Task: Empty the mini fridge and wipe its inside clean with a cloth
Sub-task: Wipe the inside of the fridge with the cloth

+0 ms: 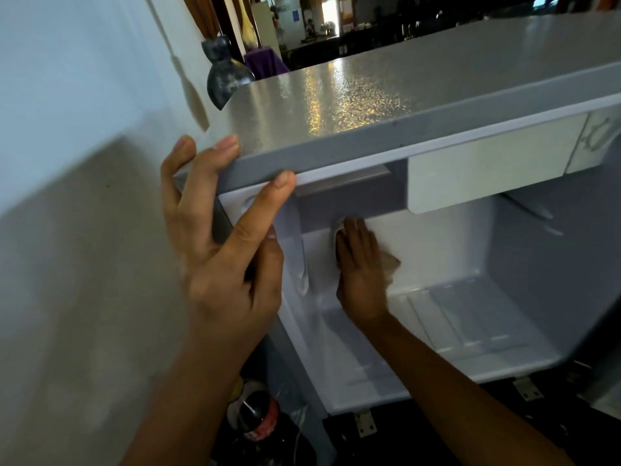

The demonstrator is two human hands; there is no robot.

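Note:
The grey mini fridge (pixel 403 85) stands open, and its white inside (pixel 487 317) holds nothing but my arm and a cloth. My left hand (pixel 221 250) grips the top left front corner of the fridge, fingers over the top edge. My right hand (pixel 361 267) reaches deep inside and presses a pale cloth (pixel 391 264) flat against the back wall, just below the freezer box (pixel 487 166). Most of the cloth is hidden under the hand.
A dark soda bottle (pixel 258 418) with a red label stands on the floor to the left of the fridge. A white wall (pixel 84 230) runs close along the left. A dark vase (pixel 225 72) sits behind the fridge top. Metal feet (pixel 364 422) show under the fridge.

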